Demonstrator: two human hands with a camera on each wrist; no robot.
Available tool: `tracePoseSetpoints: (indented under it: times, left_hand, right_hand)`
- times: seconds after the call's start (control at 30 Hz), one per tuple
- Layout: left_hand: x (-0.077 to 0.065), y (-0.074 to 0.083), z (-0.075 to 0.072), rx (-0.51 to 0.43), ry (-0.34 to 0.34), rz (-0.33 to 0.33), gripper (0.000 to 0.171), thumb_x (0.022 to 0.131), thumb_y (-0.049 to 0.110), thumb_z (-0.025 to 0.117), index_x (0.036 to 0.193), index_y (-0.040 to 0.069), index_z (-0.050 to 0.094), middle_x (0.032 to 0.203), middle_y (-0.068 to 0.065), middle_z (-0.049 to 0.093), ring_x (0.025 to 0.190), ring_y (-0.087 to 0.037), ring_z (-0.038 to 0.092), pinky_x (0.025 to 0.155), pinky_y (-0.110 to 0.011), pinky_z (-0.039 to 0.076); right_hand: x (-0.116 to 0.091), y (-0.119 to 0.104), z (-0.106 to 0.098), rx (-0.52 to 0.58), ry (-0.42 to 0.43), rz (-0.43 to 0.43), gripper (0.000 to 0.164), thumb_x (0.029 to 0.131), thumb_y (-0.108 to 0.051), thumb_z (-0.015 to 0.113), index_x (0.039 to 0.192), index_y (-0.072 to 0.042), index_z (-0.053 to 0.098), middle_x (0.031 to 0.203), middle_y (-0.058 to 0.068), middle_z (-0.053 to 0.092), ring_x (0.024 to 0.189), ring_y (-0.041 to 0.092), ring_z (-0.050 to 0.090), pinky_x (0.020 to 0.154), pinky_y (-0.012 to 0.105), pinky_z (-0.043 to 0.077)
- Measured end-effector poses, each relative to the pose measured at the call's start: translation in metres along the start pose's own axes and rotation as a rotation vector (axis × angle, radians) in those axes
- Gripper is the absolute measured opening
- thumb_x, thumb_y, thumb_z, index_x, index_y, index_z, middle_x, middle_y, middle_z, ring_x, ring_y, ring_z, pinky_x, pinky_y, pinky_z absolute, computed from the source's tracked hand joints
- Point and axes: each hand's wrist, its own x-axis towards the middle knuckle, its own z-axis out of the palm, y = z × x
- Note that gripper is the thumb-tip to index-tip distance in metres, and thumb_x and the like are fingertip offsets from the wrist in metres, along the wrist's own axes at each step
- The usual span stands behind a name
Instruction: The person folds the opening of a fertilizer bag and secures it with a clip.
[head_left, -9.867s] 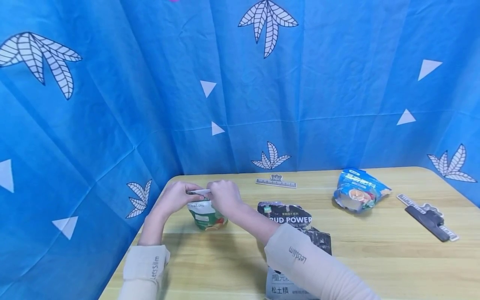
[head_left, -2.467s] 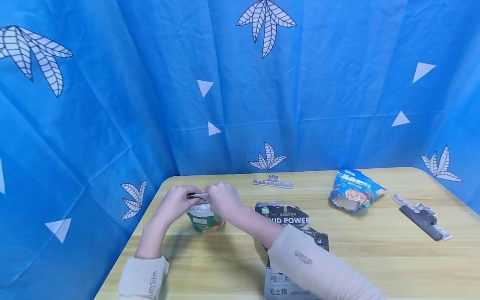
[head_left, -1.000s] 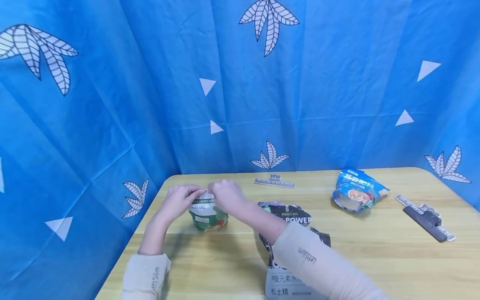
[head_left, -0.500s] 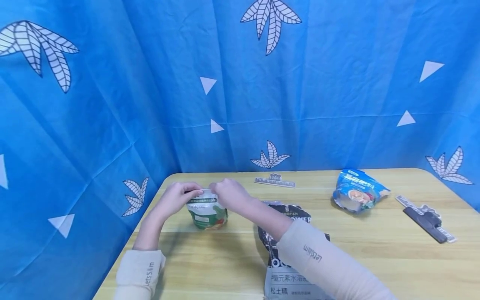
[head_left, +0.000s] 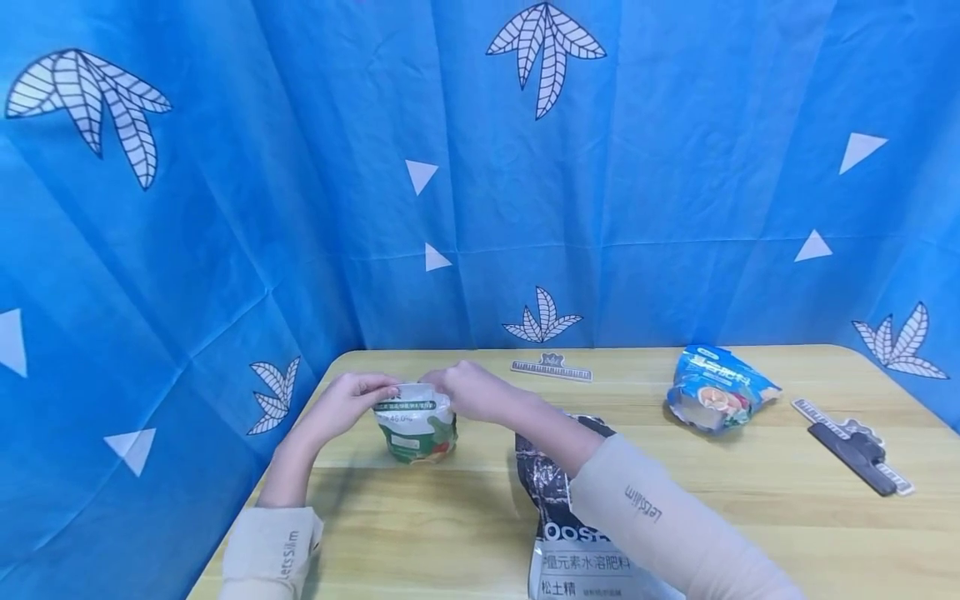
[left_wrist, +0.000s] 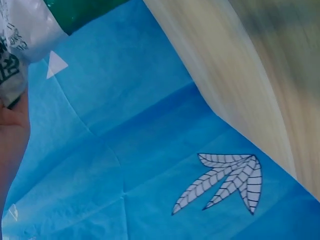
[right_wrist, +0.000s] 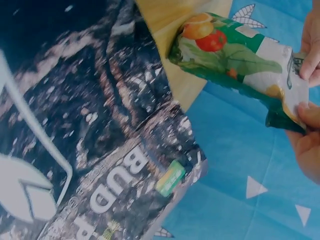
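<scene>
A small green-and-white fertilizer bag [head_left: 411, 435], printed with fruit and vegetables, stands upright at the table's left. My left hand [head_left: 347, 407] pinches its top left corner. At the top right corner, my right hand [head_left: 474, 393] grips the edge. Seen from the right wrist, the left hand [right_wrist: 311, 55] and the right hand [right_wrist: 306, 147] both hold the bag's white upper end, its printed front [right_wrist: 225, 50] showing oranges and a tomato. In the left wrist view only part of the left hand [left_wrist: 12, 140] and of the bag [left_wrist: 37, 30] appears.
A black-and-silver fertilizer bag [head_left: 573, 558] lies under my right forearm, partly covered by it. A blue fertilizer bag [head_left: 716, 392] sits at the back right. Piano-key-patterned clips lie on the table: one at the back [head_left: 551, 367], one with a black lever [head_left: 855, 450] at right.
The green-and-white bag's top, folded over between my fingers earlier, now stands up and shows more of its white printed band. My right hand has shifted slightly to the right.
</scene>
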Motion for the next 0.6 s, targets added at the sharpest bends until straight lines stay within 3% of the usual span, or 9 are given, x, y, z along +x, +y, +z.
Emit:
tracePoseSetpoints:
  times: [0.2,0.43,0.6]
  left_hand:
    - [-0.002,-0.002,0.0,-0.009,0.013,-0.013,0.024,0.091,0.015,0.059,0.106,0.0,0.068,0.101,-0.011,0.066,0.097,-0.025,0.06,0.081,-0.04,0.048]
    - [-0.001,-0.003,0.003,0.002,0.045,-0.039,0.027,0.09,0.023,0.06,0.105,0.002,0.069,0.1,-0.009,0.066,0.094,-0.024,0.059,0.079,-0.041,0.048]
    - [0.0,-0.001,0.003,0.015,0.047,-0.056,0.027,0.09,0.024,0.061,0.105,0.002,0.069,0.099,-0.009,0.066,0.092,-0.023,0.059,0.078,-0.04,0.048]
  right_hand:
    - [0.0,0.004,0.001,0.048,-0.001,0.008,0.046,0.078,0.015,0.056,0.118,-0.007,0.062,0.104,0.007,0.066,0.089,0.017,0.062,0.073,0.018,0.048]
    - [0.001,0.011,0.001,0.103,-0.006,-0.015,0.028,0.092,-0.003,0.053,0.118,-0.006,0.062,0.112,0.006,0.063,0.098,0.016,0.06,0.083,0.022,0.045]
    - [0.0,0.017,-0.007,0.107,-0.015,-0.064,0.025,0.092,-0.006,0.054,0.115,-0.007,0.064,0.108,0.004,0.065,0.097,0.014,0.06,0.082,0.022,0.045]
